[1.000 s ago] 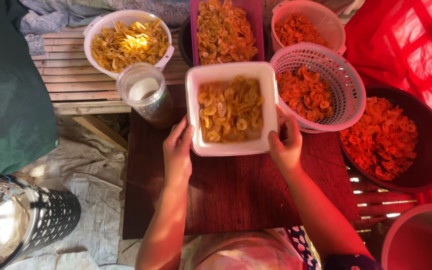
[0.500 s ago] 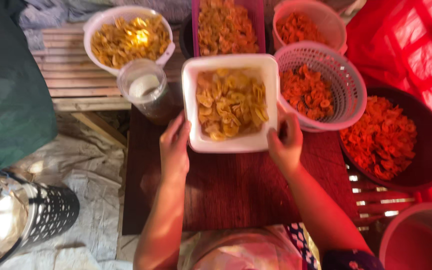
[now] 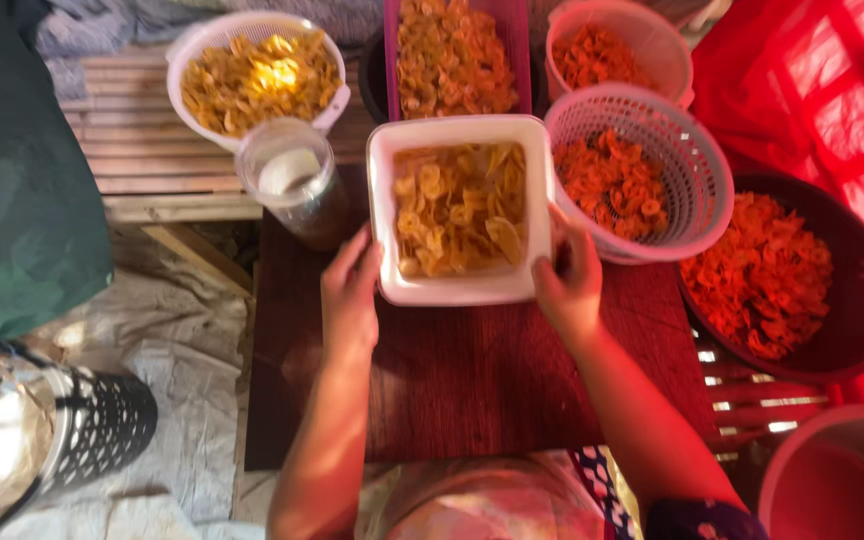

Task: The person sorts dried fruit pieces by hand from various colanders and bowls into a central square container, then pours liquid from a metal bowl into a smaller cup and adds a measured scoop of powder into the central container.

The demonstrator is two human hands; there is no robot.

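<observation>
Dark red-brown worktop (image 3: 472, 380), set against a slatted wooden bench (image 3: 142, 160); pale sheeting covers the floor to the left.

Left hand (image 3: 350, 300) on the near left corner of a white square tray (image 3: 384, 210), fingers laid up along its outer wall, grip part closed around the edge. Right hand (image 3: 567, 285) on the near right corner, thumb on the rim, fingers curled to the side wall. Both grips hold the tray, at the far middle of the worktop. Whether it rests on the board or is lifted, cannot tell.

Tray holds yellow sliced chips (image 3: 457, 210).

Just left of it: a clear round jar (image 3: 297, 185) with a pale lid. Behind: a white colander (image 3: 192, 50) of yellow chips, a purple bin (image 3: 389, 40) of the same. Right: a pink mesh basket (image 3: 692, 190) of orange chips, touching the tray's side; another pink basket (image 3: 652, 30) behind; a dark round bowl (image 3: 862, 300) of orange chips. Perforated metal drum (image 3: 42, 440) low left.
</observation>
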